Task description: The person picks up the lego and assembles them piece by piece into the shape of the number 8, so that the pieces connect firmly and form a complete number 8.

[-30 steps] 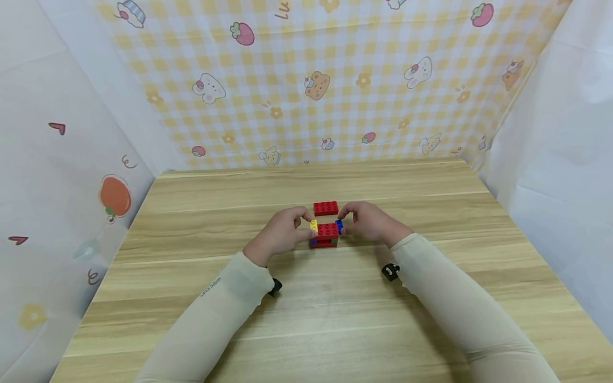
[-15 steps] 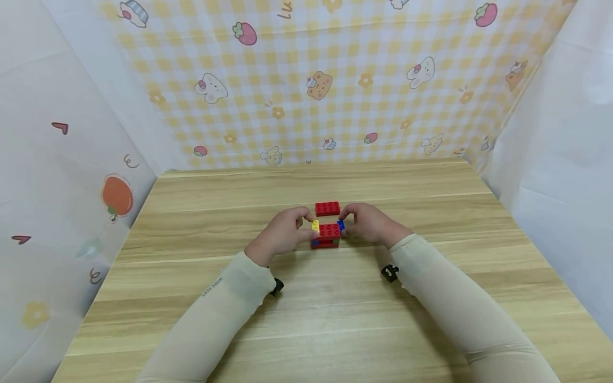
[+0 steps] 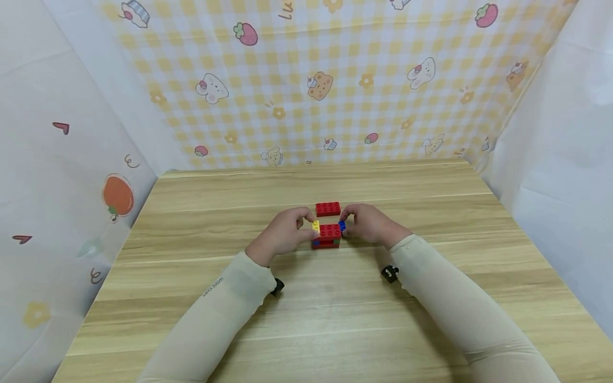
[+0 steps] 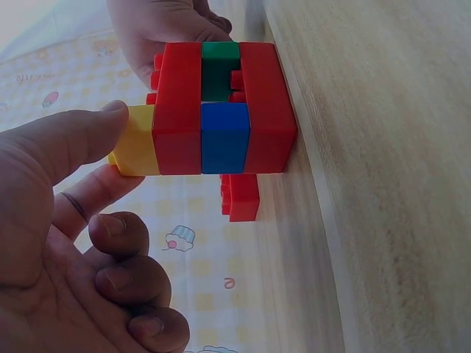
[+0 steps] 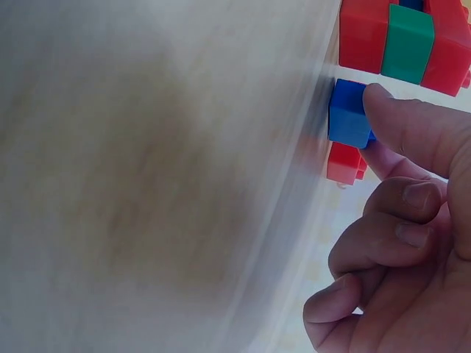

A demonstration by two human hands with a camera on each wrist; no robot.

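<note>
A small stack [image 3: 330, 231] stands on the table: two red bricks, with a blue brick [image 4: 225, 140] and a green brick [image 4: 220, 70] between them at opposite ends. My left hand [image 3: 280, 232] pinches a yellow brick [image 4: 138, 141] between thumb and index finger, seated on the upper red brick's left end. Just right of the stack, my right hand [image 3: 369, 223] pinches a separate blue brick [image 5: 347, 114] low at the tabletop, a small gap from the stack in the right wrist view. The other fingers of both hands are curled loosely.
Behind the stack lies a loose red brick [image 3: 328, 209] on the wooden table [image 3: 306, 319]. A checked cloth [image 3: 287, 80] hangs at the table's back, and pale cloths flank the left and right sides. Black wrist devices [image 3: 390, 273] show under the sleeves.
</note>
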